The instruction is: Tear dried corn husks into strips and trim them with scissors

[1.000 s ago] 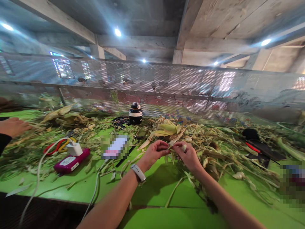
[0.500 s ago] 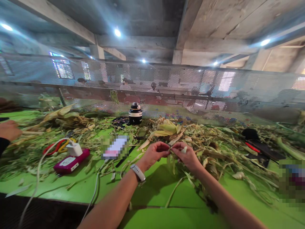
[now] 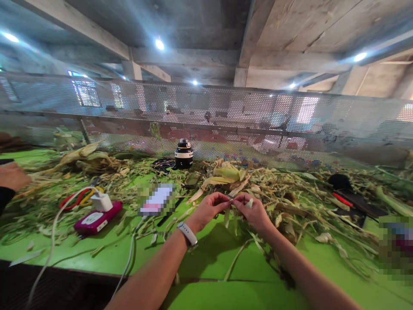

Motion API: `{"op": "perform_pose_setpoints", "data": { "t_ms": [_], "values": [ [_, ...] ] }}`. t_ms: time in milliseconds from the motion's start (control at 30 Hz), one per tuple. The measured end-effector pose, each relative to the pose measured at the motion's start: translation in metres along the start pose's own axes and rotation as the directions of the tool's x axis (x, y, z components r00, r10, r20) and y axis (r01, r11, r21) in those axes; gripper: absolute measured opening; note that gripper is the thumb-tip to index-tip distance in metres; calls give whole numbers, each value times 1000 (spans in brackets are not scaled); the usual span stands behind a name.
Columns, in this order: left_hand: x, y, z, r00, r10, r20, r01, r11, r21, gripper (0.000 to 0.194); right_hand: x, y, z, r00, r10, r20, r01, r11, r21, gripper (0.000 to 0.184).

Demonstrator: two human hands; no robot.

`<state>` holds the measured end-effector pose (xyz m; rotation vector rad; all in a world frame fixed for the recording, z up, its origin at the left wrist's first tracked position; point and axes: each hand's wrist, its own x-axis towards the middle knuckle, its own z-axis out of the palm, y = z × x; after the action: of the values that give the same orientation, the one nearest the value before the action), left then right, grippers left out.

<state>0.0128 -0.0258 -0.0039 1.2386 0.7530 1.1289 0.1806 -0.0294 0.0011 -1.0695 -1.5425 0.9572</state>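
My left hand (image 3: 208, 211), with a white band on its wrist, pinches with thumb and index finger. Facing it, my right hand (image 3: 254, 212) is closed too, and the fingertips of both meet. Between them is a pale corn husk strip (image 3: 235, 224), whose ends dangle below the fingers; the exact spot they grip is too small to make out. Just beyond the hands lies a larger bunch of corn husks (image 3: 229, 174) on a heap of dry husk strips (image 3: 274, 185). Both hands are over the green table (image 3: 213, 258).
A black jar-shaped bottle (image 3: 183, 154) stands before a perforated metal screen (image 3: 219, 116). At left are a magenta power strip (image 3: 98, 219) with a white plug, a cable and red-yellow scissors or pliers (image 3: 75, 199). A blurred phone (image 3: 157, 199) lies centre-left. Another person's hand (image 3: 14, 175) shows at far left.
The dangling husk ends have shifted slightly under my fingers, with one strip now hanging further left. Both hands stay in nearly the same place.
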Motion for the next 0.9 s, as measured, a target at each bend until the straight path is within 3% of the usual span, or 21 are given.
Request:
{"op": "perform_pose_setpoints", "data": {
  "t_ms": [333, 667, 900],
  "values": [
    [2, -1, -1, 999, -44, -21, 43, 998, -49, 45, -1, -5, 1, 999, 31, 23, -32, 998, 52, 36],
    [0, 0, -2, 998, -19, 62, 21, 999, -40, 38, 1, 2, 0, 999, 32, 19, -32, 999, 4, 24],
    [6, -7, -5, 994, -109, -13, 106, 985, -138, 43, 2, -3, -1, 992, 126, 4, -126, 980, 152, 40]
  ]
}}
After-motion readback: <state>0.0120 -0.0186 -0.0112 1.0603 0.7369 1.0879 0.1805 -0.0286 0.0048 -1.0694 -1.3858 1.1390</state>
